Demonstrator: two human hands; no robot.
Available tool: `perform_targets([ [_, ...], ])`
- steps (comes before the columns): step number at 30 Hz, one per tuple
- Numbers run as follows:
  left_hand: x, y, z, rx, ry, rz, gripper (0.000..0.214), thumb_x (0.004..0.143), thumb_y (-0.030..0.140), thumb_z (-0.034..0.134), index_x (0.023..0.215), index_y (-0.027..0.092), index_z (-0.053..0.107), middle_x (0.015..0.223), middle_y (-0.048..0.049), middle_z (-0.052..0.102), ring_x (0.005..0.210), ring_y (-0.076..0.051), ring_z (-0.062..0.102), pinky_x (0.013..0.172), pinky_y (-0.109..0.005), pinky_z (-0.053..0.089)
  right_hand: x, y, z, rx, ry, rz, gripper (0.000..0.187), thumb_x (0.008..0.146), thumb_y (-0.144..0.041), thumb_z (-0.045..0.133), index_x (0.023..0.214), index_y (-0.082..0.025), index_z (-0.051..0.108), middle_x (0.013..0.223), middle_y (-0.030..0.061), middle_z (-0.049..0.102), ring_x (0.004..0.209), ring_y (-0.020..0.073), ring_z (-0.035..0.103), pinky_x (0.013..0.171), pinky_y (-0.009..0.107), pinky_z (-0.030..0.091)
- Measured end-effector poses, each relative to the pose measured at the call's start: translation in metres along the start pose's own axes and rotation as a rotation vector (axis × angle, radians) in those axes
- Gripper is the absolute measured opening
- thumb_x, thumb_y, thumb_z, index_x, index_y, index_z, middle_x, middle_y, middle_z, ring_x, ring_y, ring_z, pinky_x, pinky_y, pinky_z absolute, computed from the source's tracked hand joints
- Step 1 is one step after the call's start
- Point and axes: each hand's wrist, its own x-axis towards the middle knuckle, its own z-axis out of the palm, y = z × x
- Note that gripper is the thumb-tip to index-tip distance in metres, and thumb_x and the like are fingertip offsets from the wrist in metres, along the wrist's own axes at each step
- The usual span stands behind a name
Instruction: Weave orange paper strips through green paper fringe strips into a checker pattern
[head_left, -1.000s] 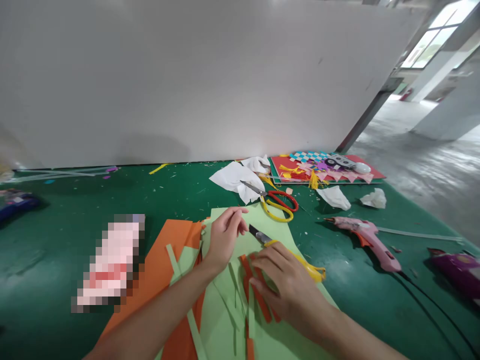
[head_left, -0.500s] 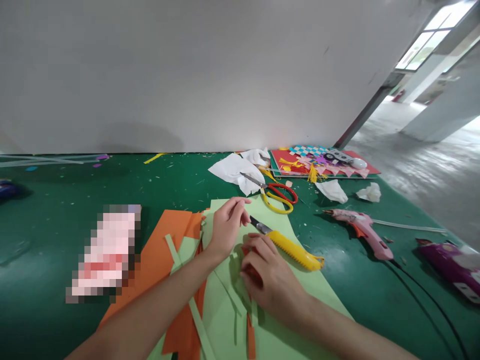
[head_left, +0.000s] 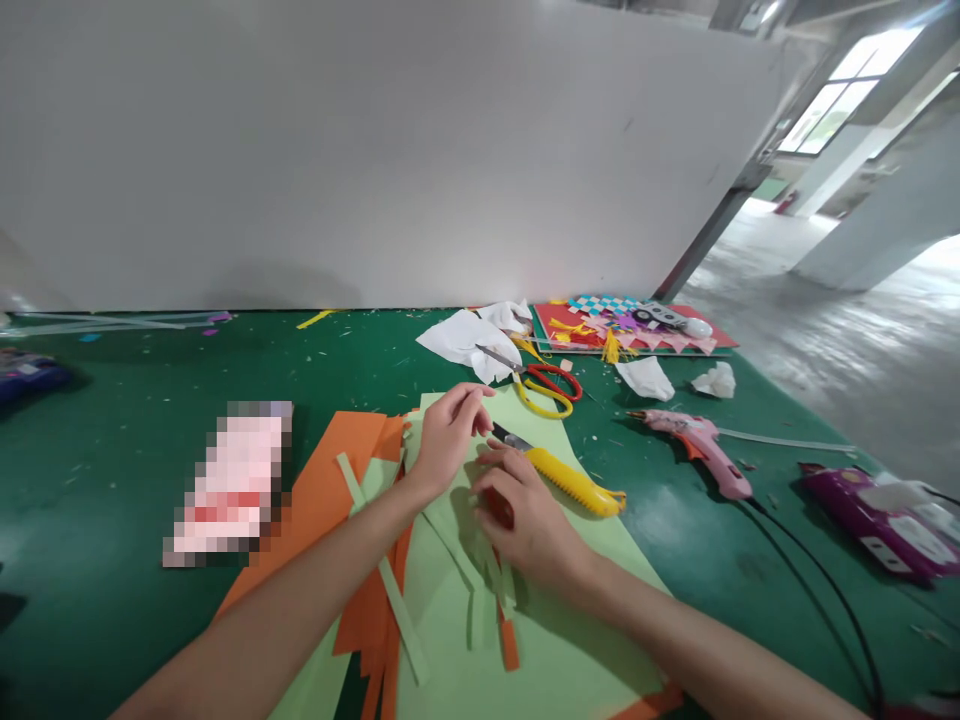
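My left hand (head_left: 450, 432) is above the top of a light green paper sheet (head_left: 577, 610), thumb and fingers pinched together; what is between them is too small to make out. Beside it, lower right, my right hand (head_left: 529, 510) is curled round a bunch of thin paper strips (head_left: 477, 615), green and orange, whose ends hang out below the palm. A yellow-handled utility knife (head_left: 577, 482) lies on the sheet just past my right fingers, its blade toward my left hand. Orange paper (head_left: 322, 500) and a loose green strip (head_left: 401, 620) lie under and beside my left forearm.
Beyond the sheet lie scissors (head_left: 559, 385) with red and yellow handles and crumpled white paper (head_left: 461, 338). A pink glue gun (head_left: 701, 445) with its cord and a purple device (head_left: 870, 520) are on the right. A pixelated pink object (head_left: 236, 480) lies left. A grey panel (head_left: 375, 150) borders the green table.
The view has shifted slightly, showing more of the table on the right. Both hands keep nearly the same pose; the strips below my right hand hang a little differently.
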Motion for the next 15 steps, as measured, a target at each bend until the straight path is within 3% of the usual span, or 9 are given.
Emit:
perform_targets([
  [7, -0.020, 0.004, -0.013, 0.030, -0.204, -0.089, 0.029, 0.092, 0.039, 0.046, 0.093, 0.018, 0.067, 0.078, -0.0025, 0.064, 0.076, -0.016, 0.060, 0.072, -0.026, 0.047, 0.009, -0.001, -0.024, 0.273, 0.063, 0.195, 0.007, 0.080, -0.015, 0.060, 0.076, -0.019, 0.063, 0.090, 0.0030, 0.063, 0.090, 0.0174, 0.059, 0.083, 0.031, 0.046],
  [11, -0.032, 0.004, -0.017, 0.118, -0.283, -0.049, 0.028, 0.093, 0.038, 0.046, 0.092, 0.019, 0.067, 0.081, -0.0025, 0.065, 0.078, -0.017, 0.059, 0.074, -0.025, 0.044, 0.013, 0.003, -0.036, 0.445, 0.086, 0.377, 0.012, 0.083, -0.029, 0.061, 0.081, -0.018, 0.064, 0.079, 0.0003, 0.064, 0.070, 0.0134, 0.056, 0.065, 0.026, 0.044],
  [15, -0.034, 0.007, -0.018, 0.146, -0.347, -0.036, 0.028, 0.092, 0.038, 0.048, 0.093, 0.019, 0.068, 0.089, -0.0045, 0.068, 0.083, -0.018, 0.060, 0.073, -0.025, 0.044, 0.013, 0.006, -0.042, 0.567, 0.156, 0.443, 0.020, 0.082, -0.038, 0.065, 0.082, -0.017, 0.064, 0.072, -0.0006, 0.062, 0.062, 0.0113, 0.051, 0.057, 0.023, 0.039],
])
